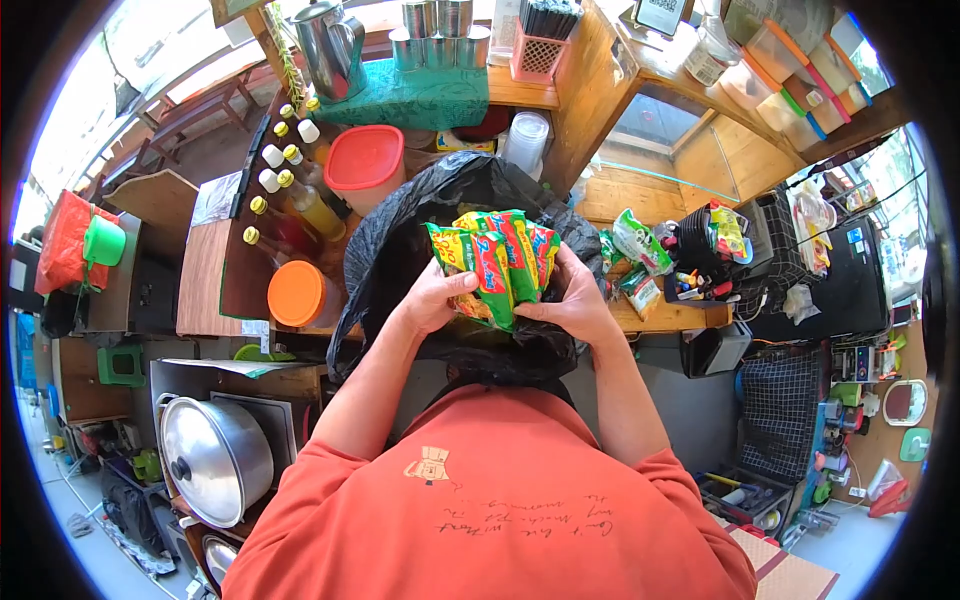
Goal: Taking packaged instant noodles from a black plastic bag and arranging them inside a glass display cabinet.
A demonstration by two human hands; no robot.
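Several green, red and yellow instant noodle packets are bunched between my two hands, above the open mouth of a black plastic bag. My left hand grips the packets from the left, its thumb lying across the front one. On the other side, my right hand holds their right edge, thumb at the lower corner. The bag stands at the counter's edge in front of me; what lies deep inside it is hidden by the packets and its folds.
Capped glass bottles, a red-lidded tub and an orange-lidded jar stand left of the bag. Loose snack packets and a black pen box lie right. A large lidded metal pot is at the lower left.
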